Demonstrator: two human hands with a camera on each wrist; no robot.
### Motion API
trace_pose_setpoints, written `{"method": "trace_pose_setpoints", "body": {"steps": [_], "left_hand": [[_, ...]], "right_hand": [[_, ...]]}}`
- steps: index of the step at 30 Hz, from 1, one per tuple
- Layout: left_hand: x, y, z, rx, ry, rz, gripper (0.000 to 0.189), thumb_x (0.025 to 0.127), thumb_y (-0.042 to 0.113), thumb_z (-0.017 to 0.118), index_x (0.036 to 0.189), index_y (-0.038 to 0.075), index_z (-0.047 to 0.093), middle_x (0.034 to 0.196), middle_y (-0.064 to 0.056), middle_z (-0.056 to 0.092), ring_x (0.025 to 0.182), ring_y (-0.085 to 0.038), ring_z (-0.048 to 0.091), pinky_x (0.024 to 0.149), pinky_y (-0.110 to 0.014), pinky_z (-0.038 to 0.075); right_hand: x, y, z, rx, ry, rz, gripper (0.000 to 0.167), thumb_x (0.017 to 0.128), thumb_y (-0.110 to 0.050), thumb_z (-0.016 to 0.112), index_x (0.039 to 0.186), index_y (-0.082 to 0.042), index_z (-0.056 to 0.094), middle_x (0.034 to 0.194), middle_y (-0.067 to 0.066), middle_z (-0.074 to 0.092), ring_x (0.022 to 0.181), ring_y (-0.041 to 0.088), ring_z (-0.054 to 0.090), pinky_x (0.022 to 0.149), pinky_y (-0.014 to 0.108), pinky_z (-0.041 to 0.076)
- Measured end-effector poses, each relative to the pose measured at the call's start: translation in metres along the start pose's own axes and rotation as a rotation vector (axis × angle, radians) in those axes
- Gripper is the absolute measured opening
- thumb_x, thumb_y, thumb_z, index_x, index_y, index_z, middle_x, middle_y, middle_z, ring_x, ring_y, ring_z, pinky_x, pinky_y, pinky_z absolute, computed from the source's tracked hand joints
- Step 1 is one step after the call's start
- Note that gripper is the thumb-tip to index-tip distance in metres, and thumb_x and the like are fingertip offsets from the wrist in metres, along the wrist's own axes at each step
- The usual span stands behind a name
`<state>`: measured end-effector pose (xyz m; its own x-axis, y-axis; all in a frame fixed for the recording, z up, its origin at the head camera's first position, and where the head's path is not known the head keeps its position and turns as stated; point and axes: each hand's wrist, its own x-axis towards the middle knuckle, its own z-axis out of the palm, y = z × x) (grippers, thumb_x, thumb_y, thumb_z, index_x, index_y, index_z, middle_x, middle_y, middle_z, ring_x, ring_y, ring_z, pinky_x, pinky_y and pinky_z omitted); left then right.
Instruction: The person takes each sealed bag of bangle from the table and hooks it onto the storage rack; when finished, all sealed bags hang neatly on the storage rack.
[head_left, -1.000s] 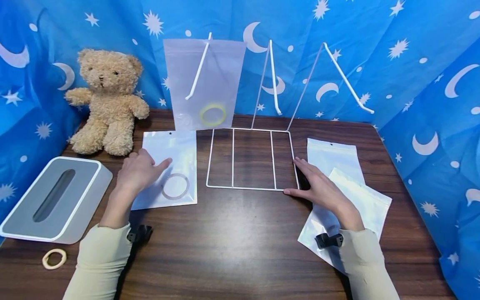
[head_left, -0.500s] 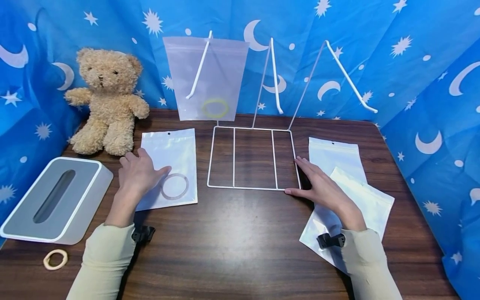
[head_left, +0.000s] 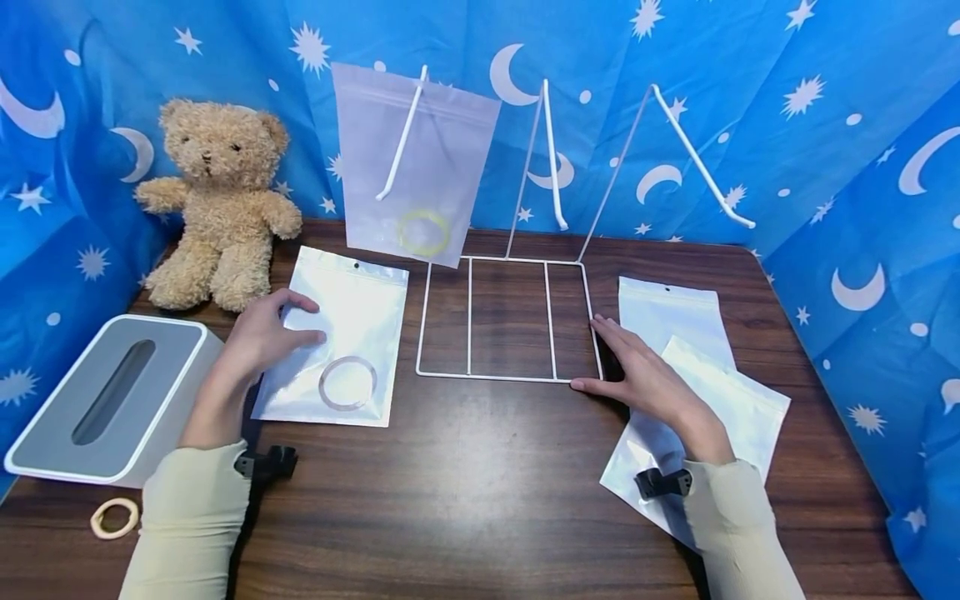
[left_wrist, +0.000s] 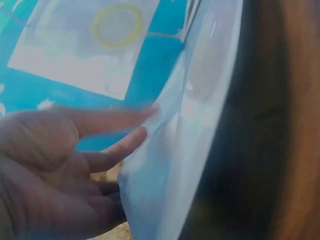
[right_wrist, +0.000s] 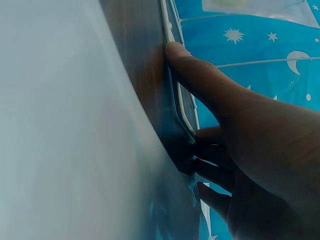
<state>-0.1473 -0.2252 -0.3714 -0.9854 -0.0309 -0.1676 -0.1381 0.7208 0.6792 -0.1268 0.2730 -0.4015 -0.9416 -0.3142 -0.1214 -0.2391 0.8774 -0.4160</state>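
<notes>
My left hand [head_left: 262, 333] touches the left part of a white zip bag [head_left: 360, 312] on the table; thumb and index finger lie apart on it. A clear ring [head_left: 347, 408] shows through the bag's lower part. In the left wrist view, this bag [left_wrist: 165, 165] stands edge-on beside the fingertips. A white wire display rack [head_left: 495, 378] has three hooks; a translucent bag [head_left: 450, 150] with a yellow ring [head_left: 423, 253] hangs from the left one. My right hand [head_left: 652, 379] rests its thumb and extended fingers against the rack's front right corner; the right wrist view shows the thumb on the wire.
Several white bags [head_left: 750, 408] overlap under and beside my right forearm. At the left are a tissue box [head_left: 157, 417], a teddy bear [head_left: 225, 208] and a pale wooden ring [head_left: 96, 525]. A blue star-and-moon curtain [head_left: 810, 167] surrounds the wooden table [head_left: 480, 500].
My left hand has shifted slightly left, its index finger and thumb now spread wider. The flat bag under it has turned clockwise. The hanging bag swings and tilts. My right hand stays put.
</notes>
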Motion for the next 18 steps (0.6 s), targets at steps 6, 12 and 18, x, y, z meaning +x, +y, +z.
{"method": "trace_pose_setpoints", "body": {"steps": [6,12,18], "left_hand": [[-0.005,0.002,-0.017,-0.035,-0.107,-0.04,0.065,0.087,0.044,0.073,0.137,0.005,0.055,0.151,-0.029,0.029,0.131,-0.045,0.035,0.097,-0.058,0.036],[-0.029,0.025,-0.033,0.008,-0.03,0.06,0.056,0.09,0.046,0.068,0.129,0.007,0.064,0.121,-0.023,0.053,0.099,-0.035,0.046,0.071,-0.042,0.04],[-0.067,0.06,-0.044,0.039,0.088,0.336,0.033,0.09,0.035,0.072,0.117,0.017,0.073,0.096,-0.003,0.066,0.072,-0.022,0.05,0.053,-0.029,0.039]], "right_hand": [[0.0,0.0,0.0,0.002,0.005,-0.014,0.109,0.079,-0.069,0.066,0.157,-0.008,0.02,0.161,0.016,0.018,0.145,0.037,0.019,0.11,0.057,0.024],[-0.001,0.0,0.0,0.0,0.001,0.005,0.109,0.079,-0.069,0.066,0.157,-0.01,0.019,0.161,0.016,0.018,0.145,0.038,0.019,0.109,0.059,0.025],[-0.001,0.0,0.001,0.013,0.0,0.004,0.107,0.08,-0.066,0.067,0.158,-0.01,0.019,0.161,0.016,0.017,0.145,0.038,0.018,0.109,0.059,0.024]]}}
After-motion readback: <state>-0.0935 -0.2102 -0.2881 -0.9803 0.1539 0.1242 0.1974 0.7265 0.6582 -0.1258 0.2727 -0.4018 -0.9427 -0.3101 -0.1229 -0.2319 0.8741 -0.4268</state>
